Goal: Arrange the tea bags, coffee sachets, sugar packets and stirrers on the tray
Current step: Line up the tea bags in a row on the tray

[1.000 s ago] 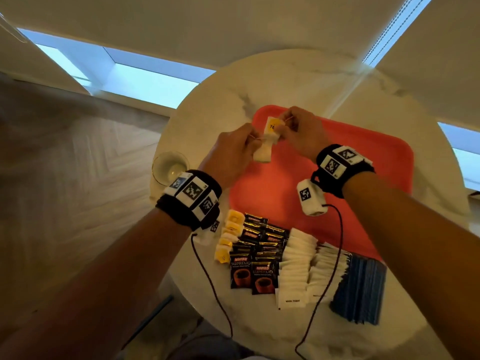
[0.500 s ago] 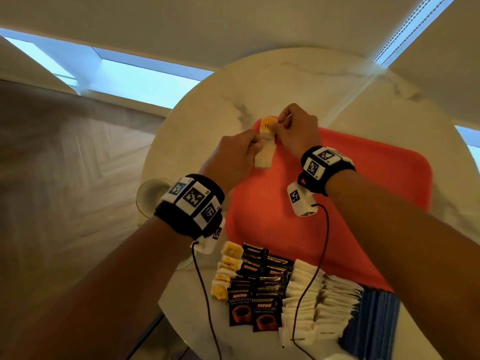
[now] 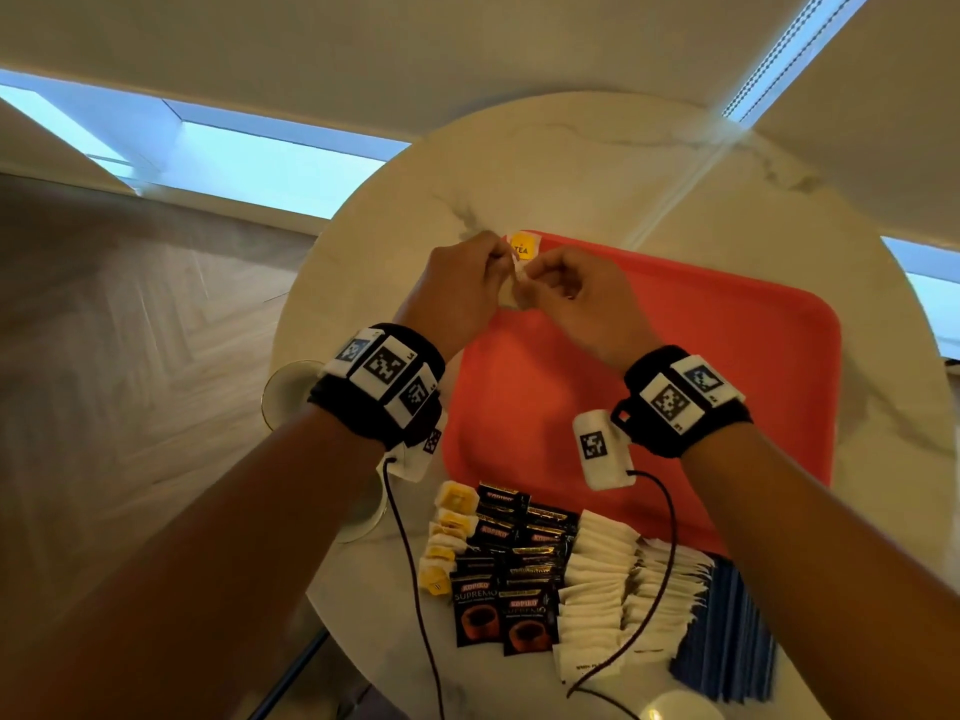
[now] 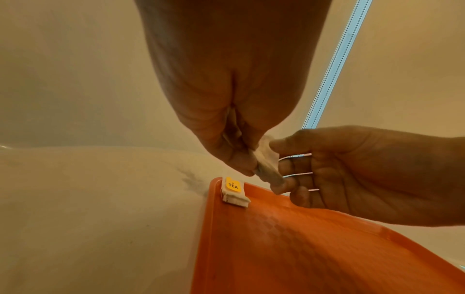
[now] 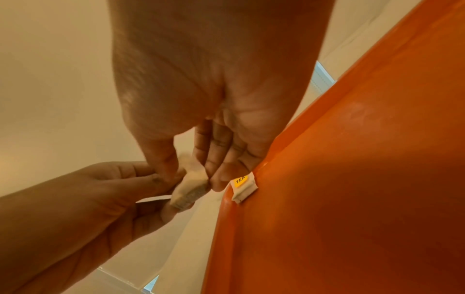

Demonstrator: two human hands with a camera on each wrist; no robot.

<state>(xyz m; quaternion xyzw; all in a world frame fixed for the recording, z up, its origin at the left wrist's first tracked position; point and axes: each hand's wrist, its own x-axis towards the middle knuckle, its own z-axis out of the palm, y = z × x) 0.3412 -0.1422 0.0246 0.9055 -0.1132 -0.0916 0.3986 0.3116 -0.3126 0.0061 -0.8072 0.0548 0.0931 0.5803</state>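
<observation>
A red-orange tray lies on the round marble table. One tea bag with a yellow TEA tag sits in the tray's far left corner. Just above that corner, my left hand and right hand both pinch a second, plain tea bag between them. More tea bags, dark coffee sachets, white sugar packets and blue stirrer packets lie in rows near the table's front edge.
A glass stands at the table's left edge, partly hidden by my left wrist. Cables hang from both wristbands over the sachets. Wooden floor shows to the left of the table.
One tea bag with the yellow tag now lies in the tray's far left corner. Both hands still pinch a tea bag, now lower and nearer that corner.
</observation>
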